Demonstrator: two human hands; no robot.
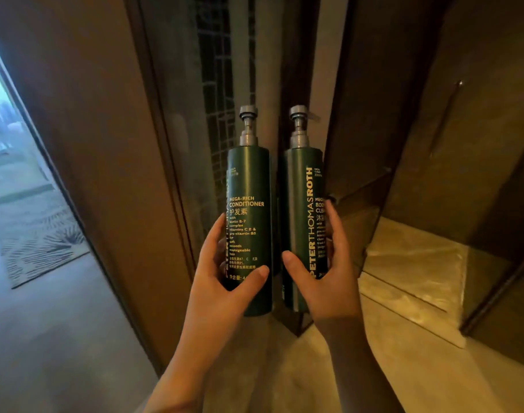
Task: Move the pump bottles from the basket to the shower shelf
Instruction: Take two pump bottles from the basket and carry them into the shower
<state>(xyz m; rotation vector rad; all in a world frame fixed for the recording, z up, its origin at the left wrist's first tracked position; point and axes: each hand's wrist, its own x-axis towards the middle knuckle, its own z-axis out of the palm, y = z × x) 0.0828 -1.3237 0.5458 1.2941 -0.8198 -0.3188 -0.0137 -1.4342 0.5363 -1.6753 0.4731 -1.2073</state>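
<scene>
Two tall dark green pump bottles with grey pump heads are held upright side by side in front of me. My left hand [222, 275] grips the lower part of the conditioner bottle [249, 210]. My right hand [323, 269] wraps the lower part of the body cleanser bottle [302, 210]. Both bottles are in the air near a dark corner post. No basket is in view, and I cannot tell which surface is the shower shelf.
A glass panel and dark frame [177, 162] stand behind the bottles. A pale stone ledge [409, 263] runs along the lower right under brown wall panels. At the left lies a grey floor with a patterned mat [43, 245].
</scene>
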